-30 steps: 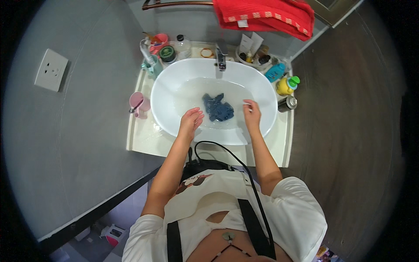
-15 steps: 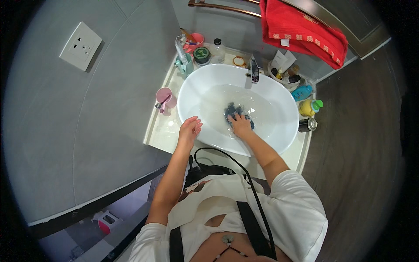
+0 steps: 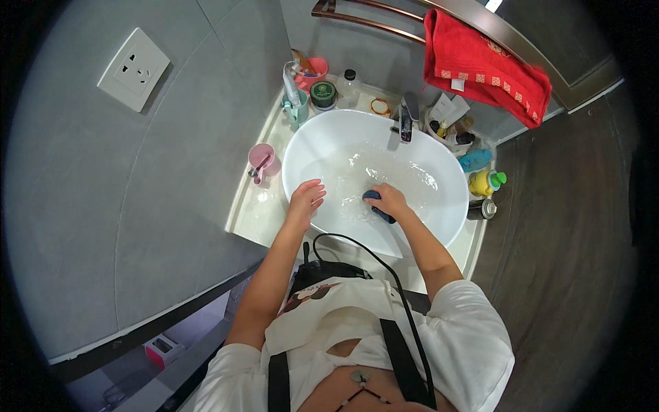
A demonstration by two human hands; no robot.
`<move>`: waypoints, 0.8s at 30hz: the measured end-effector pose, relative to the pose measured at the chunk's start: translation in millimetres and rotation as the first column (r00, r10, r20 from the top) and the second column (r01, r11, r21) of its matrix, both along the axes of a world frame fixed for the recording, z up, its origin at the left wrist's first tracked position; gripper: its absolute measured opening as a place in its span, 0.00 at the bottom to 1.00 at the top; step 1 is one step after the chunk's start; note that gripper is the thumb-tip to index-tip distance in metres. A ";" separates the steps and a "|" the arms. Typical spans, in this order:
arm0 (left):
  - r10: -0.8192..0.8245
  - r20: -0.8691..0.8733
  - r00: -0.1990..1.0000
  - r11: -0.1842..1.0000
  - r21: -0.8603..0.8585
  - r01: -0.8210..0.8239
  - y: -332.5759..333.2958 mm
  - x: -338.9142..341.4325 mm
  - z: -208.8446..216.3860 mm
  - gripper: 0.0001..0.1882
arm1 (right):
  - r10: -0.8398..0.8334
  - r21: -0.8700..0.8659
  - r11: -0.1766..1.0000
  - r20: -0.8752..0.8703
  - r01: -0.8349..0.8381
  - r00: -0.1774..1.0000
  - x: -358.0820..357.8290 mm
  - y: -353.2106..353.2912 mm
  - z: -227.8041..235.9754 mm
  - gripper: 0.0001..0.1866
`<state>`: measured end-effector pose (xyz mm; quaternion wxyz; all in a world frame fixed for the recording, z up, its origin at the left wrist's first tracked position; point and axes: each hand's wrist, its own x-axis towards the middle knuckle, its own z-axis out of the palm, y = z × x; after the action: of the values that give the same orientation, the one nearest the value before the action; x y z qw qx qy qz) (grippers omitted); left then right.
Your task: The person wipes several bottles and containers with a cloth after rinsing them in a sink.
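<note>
A white oval basin [image 3: 302, 147] holds rippling, clear water [image 3: 388, 161]. Over its near right part, my right hand [image 3: 391, 200] is closed around a small dark blue cloth [image 3: 382, 215], bunched up and wet. One end of the cloth sticks out by my thumb and another hangs below my palm; its exact kind is hard to make out. At the basin's near left rim, my left hand [image 3: 305, 203] is held with fingers extended and slightly curved, with nothing in it.
A chrome tap [image 3: 406, 123] stands at the basin's back. Around it are a pink cup [image 3: 263, 159], a green-lidded jar [image 3: 323, 95], a clear bottle [image 3: 349, 89], a yellow bottle [image 3: 482, 182] and a dark can [image 3: 481, 209]. A red towel [image 3: 473, 69] hangs above.
The dark blue cloth, spread in the water under my right hand before, is now gathered in its grip and nearer to me. My left hand stays by the rim.
</note>
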<state>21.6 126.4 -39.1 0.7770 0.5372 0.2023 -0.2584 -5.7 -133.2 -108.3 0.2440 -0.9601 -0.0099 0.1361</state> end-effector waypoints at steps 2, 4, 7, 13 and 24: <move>-0.044 0.026 0.999 0.999 0.029 0.043 -5.1 2.1 1.5 0.16 | -0.015 0.120 0.993 0.092 0.003 0.996 2.5 13.7 39.3 0.18; -0.093 0.063 0.994 0.995 0.054 0.089 -13.0 11.2 0.8 0.16 | -0.017 0.251 0.968 0.160 -0.024 0.987 13.4 22.2 75.0 0.16; -0.149 0.058 0.987 0.988 0.042 0.147 -27.0 20.0 6.2 0.16 | -0.133 0.273 0.962 0.399 0.021 0.907 27.5 27.9 86.0 0.14; -0.131 0.020 0.991 0.991 0.005 0.131 -32.5 29.9 3.0 0.16 | -0.270 0.233 0.948 0.233 0.216 0.934 46.3 21.6 82.8 0.16; -0.003 0.011 1.000 1.000 0.007 0.003 -0.4 29.4 -2.7 0.16 | 0.253 -0.051 0.958 -0.306 -0.281 0.918 93.6 9.2 23.2 0.11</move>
<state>51.0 126.1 -41.8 0.7758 0.5417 0.1981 -0.2559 87.9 -124.0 -85.1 0.1765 -0.9288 -0.0979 0.3108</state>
